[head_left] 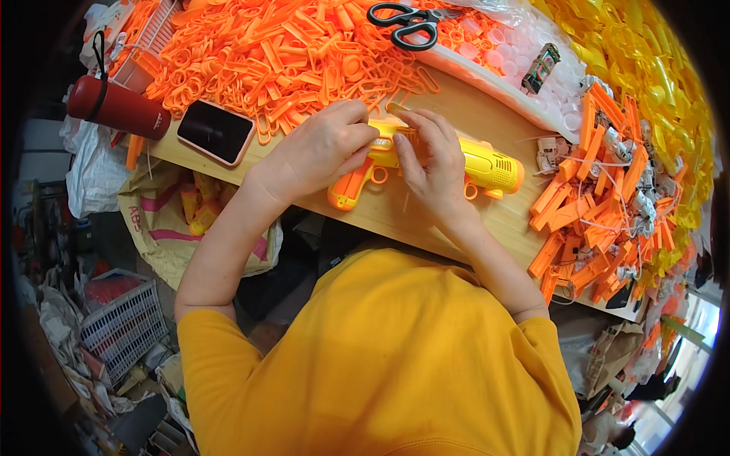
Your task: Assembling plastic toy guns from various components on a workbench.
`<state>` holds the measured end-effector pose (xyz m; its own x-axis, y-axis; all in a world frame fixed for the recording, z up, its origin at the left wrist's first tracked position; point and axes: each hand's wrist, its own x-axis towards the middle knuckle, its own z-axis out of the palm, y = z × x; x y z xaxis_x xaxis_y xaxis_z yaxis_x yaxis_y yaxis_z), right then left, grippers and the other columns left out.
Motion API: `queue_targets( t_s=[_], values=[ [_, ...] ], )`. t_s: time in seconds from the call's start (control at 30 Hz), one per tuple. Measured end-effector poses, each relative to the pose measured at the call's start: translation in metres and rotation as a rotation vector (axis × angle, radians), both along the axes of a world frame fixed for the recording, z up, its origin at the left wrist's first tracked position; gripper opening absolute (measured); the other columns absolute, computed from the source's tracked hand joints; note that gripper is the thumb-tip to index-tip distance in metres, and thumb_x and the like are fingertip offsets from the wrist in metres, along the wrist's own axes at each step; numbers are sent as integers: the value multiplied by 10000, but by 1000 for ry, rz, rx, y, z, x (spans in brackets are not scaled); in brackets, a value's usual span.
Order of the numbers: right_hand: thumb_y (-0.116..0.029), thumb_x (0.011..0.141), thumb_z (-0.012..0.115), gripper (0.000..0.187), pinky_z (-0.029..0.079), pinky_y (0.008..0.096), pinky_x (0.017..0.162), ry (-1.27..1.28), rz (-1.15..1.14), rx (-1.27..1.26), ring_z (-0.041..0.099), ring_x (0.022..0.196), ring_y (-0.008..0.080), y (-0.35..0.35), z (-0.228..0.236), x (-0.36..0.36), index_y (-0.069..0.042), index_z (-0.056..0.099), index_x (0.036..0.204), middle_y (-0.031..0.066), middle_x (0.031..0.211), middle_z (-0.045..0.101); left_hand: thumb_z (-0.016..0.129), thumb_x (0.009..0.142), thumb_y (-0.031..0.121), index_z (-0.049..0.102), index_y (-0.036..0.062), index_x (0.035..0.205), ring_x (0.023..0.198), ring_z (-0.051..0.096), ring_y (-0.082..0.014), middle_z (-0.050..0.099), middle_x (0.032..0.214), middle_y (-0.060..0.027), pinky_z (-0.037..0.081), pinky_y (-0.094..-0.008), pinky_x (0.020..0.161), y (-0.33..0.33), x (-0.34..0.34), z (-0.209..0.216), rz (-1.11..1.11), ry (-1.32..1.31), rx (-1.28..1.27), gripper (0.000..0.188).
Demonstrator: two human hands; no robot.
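Note:
A yellow and orange toy gun (490, 166) lies at the table's front edge. Its barrel points right, and its orange handle (350, 187) slants toward me at the left. My left hand (323, 148) is closed at the rear of the gun, fingers curled, just above the handle; whatever is between its fingertips is hidden. My right hand (435, 161) grips the middle of the gun, with the thumb on the near side and bent fingers over the top. Small parts between the two hands are too covered to make out.
Behind my hands spreads a heap of orange plastic parts (266, 57), with scissors (407, 24) at its right. A phone (216, 132) and a red bottle (118, 108) are at left. Orange pieces with wires (593, 197) and yellow shells (661, 99) crowd the right.

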<state>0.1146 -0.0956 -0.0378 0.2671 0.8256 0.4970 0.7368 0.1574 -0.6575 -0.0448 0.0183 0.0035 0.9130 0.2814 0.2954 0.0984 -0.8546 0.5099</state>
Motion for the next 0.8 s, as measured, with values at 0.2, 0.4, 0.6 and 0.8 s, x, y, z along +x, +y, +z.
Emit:
queue_targets(
  t_s=[0.2, 0.4, 0.6, 0.8],
  values=[
    [-70, 779, 685, 305, 477, 370, 829, -154, -80, 51, 593, 973, 309, 4, -4, -10, -12, 613, 1070, 160, 1049, 607, 658, 757, 72, 627, 7, 897, 818, 559, -284, 526, 868, -122, 489, -342, 730, 4, -6, -10, 18, -59, 13, 157],
    [-48, 772, 687, 320, 490, 362, 808, -98, -84, 48, 613, 944, 320, 6, -6, -9, -14, 613, 1081, 172, 1058, 606, 690, 813, 150, 649, 33, 1072, 820, 606, -151, 597, 930, -49, 491, -285, 711, 10, -16, -21, 337, 83, -575, 287],
    [-29, 776, 670, 336, 492, 362, 806, -93, -71, 61, 613, 948, 325, 7, -6, -11, -16, 603, 1105, 178, 1061, 604, 676, 845, 161, 590, 88, 1184, 644, 556, -41, 635, 857, 0, 420, -179, 521, 13, -10, -15, 396, 151, -1224, 357],
    [-24, 779, 661, 350, 483, 368, 820, -125, -72, 57, 604, 964, 327, 6, -4, -11, -20, 597, 1122, 180, 1062, 600, 670, 849, 150, 565, 88, 1215, 571, 554, -55, 636, 867, -26, 457, -189, 520, 8, -9, -23, 409, 100, -1122, 387]
  ],
)
